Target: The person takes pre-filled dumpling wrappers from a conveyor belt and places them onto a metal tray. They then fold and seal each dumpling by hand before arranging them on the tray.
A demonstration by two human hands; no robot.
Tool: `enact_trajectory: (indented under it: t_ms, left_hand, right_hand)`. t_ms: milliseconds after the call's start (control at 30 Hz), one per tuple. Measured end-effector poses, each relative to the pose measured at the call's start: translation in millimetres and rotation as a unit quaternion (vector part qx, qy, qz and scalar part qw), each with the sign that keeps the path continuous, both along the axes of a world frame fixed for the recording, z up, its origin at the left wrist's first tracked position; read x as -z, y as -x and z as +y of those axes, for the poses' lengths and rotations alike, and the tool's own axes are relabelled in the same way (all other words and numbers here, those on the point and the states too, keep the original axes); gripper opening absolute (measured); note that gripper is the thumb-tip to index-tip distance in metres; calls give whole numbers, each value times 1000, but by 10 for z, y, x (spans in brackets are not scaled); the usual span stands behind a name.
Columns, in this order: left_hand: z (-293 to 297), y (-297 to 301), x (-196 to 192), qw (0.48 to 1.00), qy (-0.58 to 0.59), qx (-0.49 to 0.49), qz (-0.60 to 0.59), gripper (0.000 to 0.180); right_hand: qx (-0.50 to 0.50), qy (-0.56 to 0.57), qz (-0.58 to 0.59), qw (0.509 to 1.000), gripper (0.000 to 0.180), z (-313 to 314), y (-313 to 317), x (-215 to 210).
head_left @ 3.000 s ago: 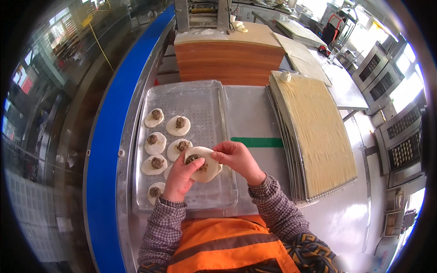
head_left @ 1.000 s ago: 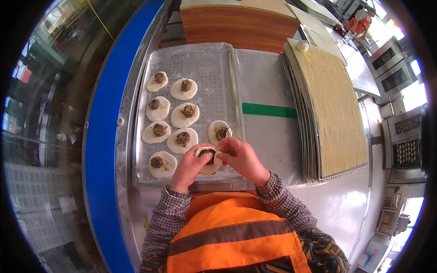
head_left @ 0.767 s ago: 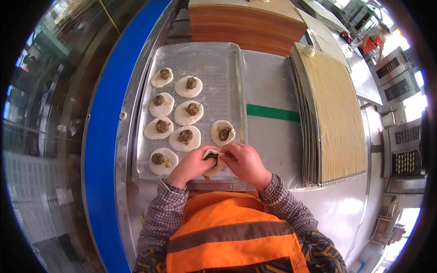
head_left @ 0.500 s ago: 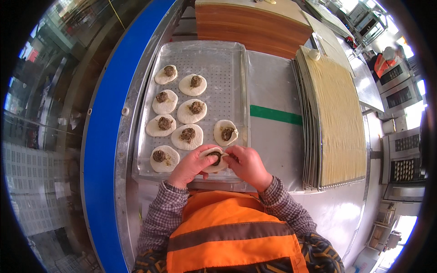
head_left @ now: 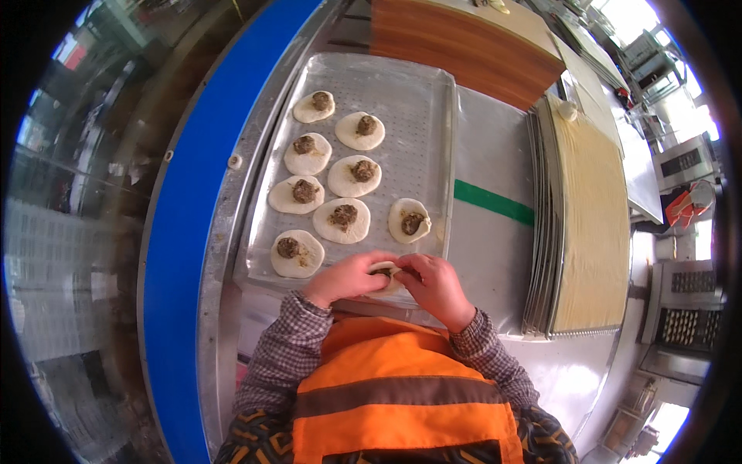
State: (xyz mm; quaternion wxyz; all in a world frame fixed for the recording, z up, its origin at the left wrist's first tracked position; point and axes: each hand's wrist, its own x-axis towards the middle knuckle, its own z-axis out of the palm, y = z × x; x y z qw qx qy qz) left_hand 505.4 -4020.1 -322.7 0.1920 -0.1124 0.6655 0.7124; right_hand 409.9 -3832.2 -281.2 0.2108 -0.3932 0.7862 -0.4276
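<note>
Over the near edge of a perforated metal tray, both hands hold one dough round with dark meat filling inside. My left hand cups it from the left, with the thumb near the filling. The fingers of my right hand pinch its right rim, and part of the dough is hidden between the hands. Just beyond them lies another dough round with its right edge partly folded over the filling. Several flat dough rounds, each topped with a lump of filling, fill the tray's left side.
To the right stands a stack of trays covered in beige cloth, with a small pale lump on it. A green stripe crosses the metal table. A blue strip runs along the left. A wooden box stands behind.
The view has shifted, so the tray appears farther right and tilted. My left fingers have closed further over the dough round, and its opening looks smaller.
</note>
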Motion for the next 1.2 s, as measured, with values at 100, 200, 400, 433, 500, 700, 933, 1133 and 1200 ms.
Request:
enact_trajectory:
  t_ms: [100,200,400,433,500,700,933,1133,1200]
  left_hand:
    - [61,-122,-237,989,-102,-107,-24,40]
    - [152,-177,-421,968,-143,-201,-42,37]
    - [102,-47,-188,994,73,-55,-59,33]
    - [94,-58,-127,995,72,-56,-50,33]
    - [92,-78,-30,989,136,-47,45,32]
    - [216,-99,-4,971,-165,-174,-19,31]
    - [221,-78,5,992,14,-117,50,29]
    - [293,-86,104,928,-218,-301,6,41]
    - [318,-92,119,922,-222,-317,-1,43]
  right_hand:
    - [42,19,-95,994,17,-1,-26,12]
    - [99,88,-256,958,14,-48,-46,47]
    - [6,40,62,997,13,-114,-17,44]
    - [2,57,137,989,14,-111,-14,35]
    - [32,37,-14,999,14,-104,-17,22]
    - [36,32,36,998,17,-99,-67,66]
    - [39,21,-21,999,13,-94,-90,100]
    - [112,46,-172,978,12,-112,-115,109]
    - [51,63,94,992,12,-130,-125,100]
